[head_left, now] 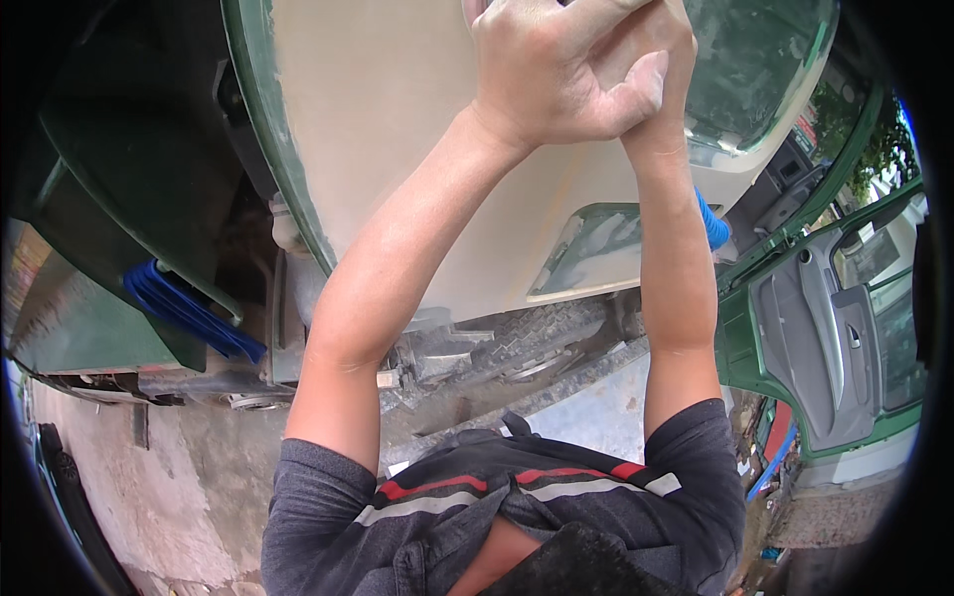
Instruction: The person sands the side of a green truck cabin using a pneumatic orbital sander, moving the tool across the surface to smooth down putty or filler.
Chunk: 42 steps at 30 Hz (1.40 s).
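Both my arms reach up to a vehicle body panel [397, 119] coated in smooth beige, with green paint showing along its left edge. My left hand [556, 74], pale with dust, is curled with its thumb bent inward. It overlaps my right hand [671, 45], which sits partly behind it. The top of the picture cuts off most of the fingers, so whatever they grip or press is hidden. Below my right wrist lies a green recess [596, 238] with whitish smears in the beige surface. Beside that forearm, a bright blue coiled piece [712, 221] shows.
At right, a green vehicle door [845, 328] with grey trim stands open. A dusty, dark green window-shaped area [750, 70] is at upper right. On the left, a blue bundle [189, 308] hangs from a bar by green bodywork. Concrete floor [149, 487] lies below.
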{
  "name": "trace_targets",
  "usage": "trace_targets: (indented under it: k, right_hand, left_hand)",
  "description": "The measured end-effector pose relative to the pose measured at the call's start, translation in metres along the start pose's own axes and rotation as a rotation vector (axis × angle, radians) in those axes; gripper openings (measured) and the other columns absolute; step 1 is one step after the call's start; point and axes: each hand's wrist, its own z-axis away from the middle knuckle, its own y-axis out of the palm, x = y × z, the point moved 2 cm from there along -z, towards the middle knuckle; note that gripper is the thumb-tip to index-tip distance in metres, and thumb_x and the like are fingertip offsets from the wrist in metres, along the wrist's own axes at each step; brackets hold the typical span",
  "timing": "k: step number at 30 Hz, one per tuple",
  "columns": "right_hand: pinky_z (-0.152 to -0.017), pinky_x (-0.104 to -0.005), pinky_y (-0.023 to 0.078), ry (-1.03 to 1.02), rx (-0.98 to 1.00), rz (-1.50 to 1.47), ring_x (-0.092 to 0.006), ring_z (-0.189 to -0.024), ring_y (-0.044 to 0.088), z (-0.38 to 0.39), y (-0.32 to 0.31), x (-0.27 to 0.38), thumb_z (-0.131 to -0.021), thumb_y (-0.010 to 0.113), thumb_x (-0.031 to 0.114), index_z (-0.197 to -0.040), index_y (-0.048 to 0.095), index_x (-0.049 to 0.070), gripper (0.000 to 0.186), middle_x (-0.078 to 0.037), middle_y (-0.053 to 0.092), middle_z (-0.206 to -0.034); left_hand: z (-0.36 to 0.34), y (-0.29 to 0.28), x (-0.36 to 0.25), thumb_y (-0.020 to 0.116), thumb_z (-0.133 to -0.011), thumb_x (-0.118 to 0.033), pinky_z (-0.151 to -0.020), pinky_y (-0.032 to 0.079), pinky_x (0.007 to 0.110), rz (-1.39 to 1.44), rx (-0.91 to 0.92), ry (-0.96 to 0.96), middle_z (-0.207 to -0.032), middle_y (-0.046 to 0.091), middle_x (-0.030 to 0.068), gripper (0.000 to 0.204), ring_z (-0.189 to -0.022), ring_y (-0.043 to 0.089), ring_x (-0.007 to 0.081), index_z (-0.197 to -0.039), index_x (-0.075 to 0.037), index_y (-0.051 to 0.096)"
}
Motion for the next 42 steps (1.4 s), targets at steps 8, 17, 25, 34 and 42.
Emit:
trace_targets:
  k: [8,17,25,34,42]
  right_hand:
    - [-0.065,-0.0381,0.056,0.125,0.152,0.108,-0.0271,-0.081,0.068,0.219,0.045,0.062,-0.083,0.065,0.016,-0.093,0.067,0.007,0.014,-0.009,0.061,-0.101]
    - [-0.063,-0.0407,0.057,0.080,-0.001,0.219,-0.0330,-0.080,0.069,0.017,0.001,0.008,-0.085,0.067,0.017,-0.100,0.061,0.006,0.020,-0.016,0.063,-0.096]
    - [-0.060,-0.0377,0.056,0.037,0.043,0.188,-0.0237,-0.076,0.064,0.117,0.031,0.049,-0.083,0.065,0.018,-0.090,0.058,0.011,0.012,-0.007,0.051,-0.089]
    - [-0.061,-0.0424,0.059,-0.008,0.065,0.208,-0.0276,-0.075,0.067,0.033,0.028,0.040,-0.081,0.068,0.018,-0.098,0.062,0.007,0.021,-0.012,0.057,-0.096]
    - [-0.066,-0.0433,0.062,0.045,0.122,0.331,-0.0332,-0.085,0.074,-0.103,0.002,0.014,-0.075,0.070,0.019,-0.093,0.067,0.002,0.025,-0.018,0.068,-0.104]
  left_hand:
    - [0.221,-0.082,-0.090,0.069,-0.077,-0.043,-0.095,0.058,0.054,0.007,0.098,-0.276,-0.125,0.062,0.0311,0.051,-0.109,0.068,0.0466,-0.118,-0.013,0.075]
    - [0.009,-0.004,-0.002,0.068,-0.078,-0.029,-0.094,0.053,0.045,0.015,0.009,0.073,-0.116,0.066,0.0257,0.051,-0.107,0.066,0.0386,-0.118,0.003,0.071]
    - [0.133,-0.053,-0.047,0.060,-0.082,-0.037,-0.095,0.055,0.055,0.031,0.011,-0.104,-0.121,0.062,0.0340,0.059,-0.113,0.064,0.0460,-0.126,0.000,0.068]
    - [0.049,-0.039,-0.010,0.061,-0.082,-0.035,-0.097,0.053,0.050,0.057,-0.067,-0.002,-0.118,0.063,0.0289,0.057,-0.114,0.063,0.0421,-0.122,0.004,0.069]
    - [-0.091,-0.007,0.038,0.065,-0.072,-0.023,-0.092,0.051,0.043,0.031,-0.039,-0.080,-0.106,0.068,0.0161,0.042,-0.102,0.064,0.0358,-0.110,-0.005,0.072]
